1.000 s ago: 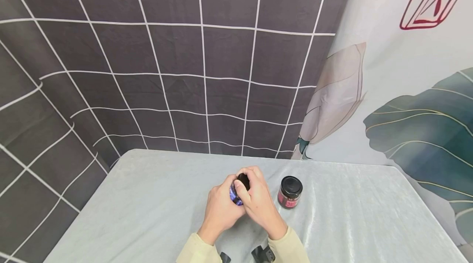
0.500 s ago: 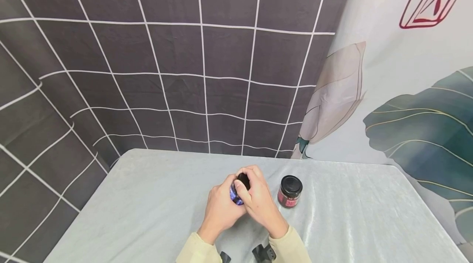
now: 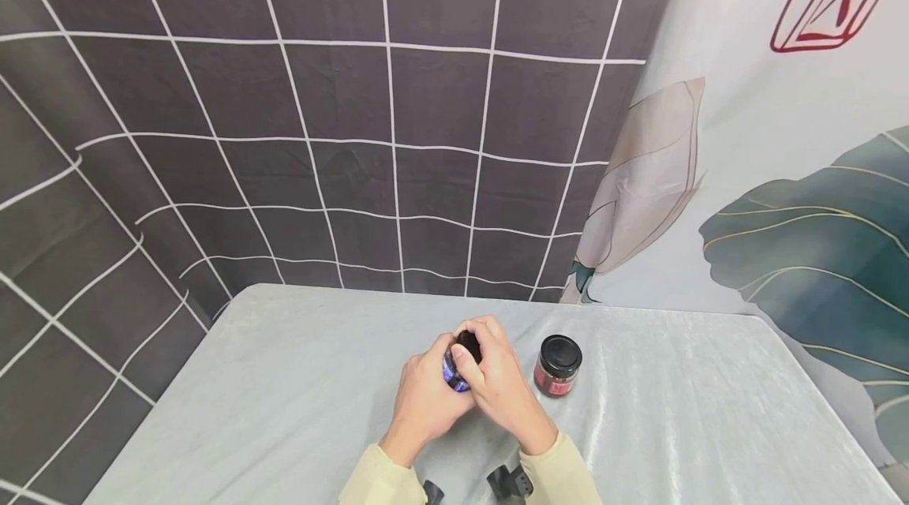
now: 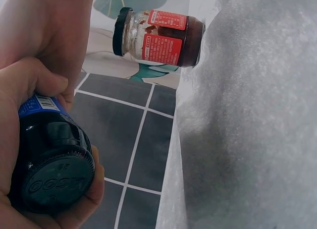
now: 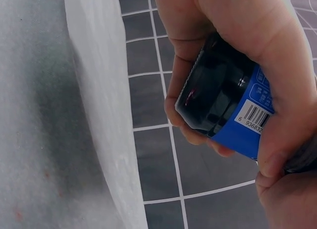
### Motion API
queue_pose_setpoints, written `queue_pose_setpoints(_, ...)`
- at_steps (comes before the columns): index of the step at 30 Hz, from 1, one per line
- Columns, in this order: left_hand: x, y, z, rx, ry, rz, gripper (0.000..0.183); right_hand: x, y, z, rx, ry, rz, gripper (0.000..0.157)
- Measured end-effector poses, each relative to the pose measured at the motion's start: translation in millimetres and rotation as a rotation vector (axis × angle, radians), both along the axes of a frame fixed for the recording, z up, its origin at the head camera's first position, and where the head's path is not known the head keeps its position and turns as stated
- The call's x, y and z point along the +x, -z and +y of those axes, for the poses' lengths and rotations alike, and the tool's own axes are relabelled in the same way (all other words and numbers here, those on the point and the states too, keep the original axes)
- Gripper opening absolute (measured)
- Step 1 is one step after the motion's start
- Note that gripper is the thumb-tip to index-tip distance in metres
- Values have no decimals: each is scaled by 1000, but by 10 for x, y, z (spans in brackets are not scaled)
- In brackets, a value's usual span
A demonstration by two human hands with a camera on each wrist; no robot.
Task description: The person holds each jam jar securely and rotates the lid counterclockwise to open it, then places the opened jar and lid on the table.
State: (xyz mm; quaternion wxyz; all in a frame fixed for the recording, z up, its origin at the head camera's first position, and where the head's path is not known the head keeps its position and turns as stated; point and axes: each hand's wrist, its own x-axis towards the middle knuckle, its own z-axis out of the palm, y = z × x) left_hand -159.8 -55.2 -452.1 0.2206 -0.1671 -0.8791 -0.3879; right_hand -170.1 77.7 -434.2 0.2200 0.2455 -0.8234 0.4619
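Both hands meet on a dark glass jar (image 3: 452,372) with a blue label, held tilted above the table. My left hand (image 3: 424,402) grips its glass body, and the jar's embossed base (image 4: 57,182) faces the left wrist camera. At the other end, my right hand (image 3: 506,387) has its fingers and thumb around the black lid (image 3: 469,344). A barcode on the blue label (image 5: 252,117) shows between the hands in the right wrist view. Much of the lid is hidden by fingers.
A second jar (image 3: 557,368) with a black lid and red label stands upright on the table, just right of the right hand. Pale grey cloth covers the table (image 3: 298,379). Behind hang a dark grid-patterned curtain (image 3: 433,189) and a leaf-printed white one (image 3: 717,237).
Very little differs. My right wrist has shifted slightly to the right, while both hands keep their hold on the blue-labelled jar. The red-labelled jar stays in place.
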Motion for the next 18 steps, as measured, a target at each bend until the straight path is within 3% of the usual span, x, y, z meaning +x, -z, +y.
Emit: queue_pose_setpoints(18, -17, 17, -8, 16, 31, -21, 37, -5, 7, 45, 34, -37, -7, 11)
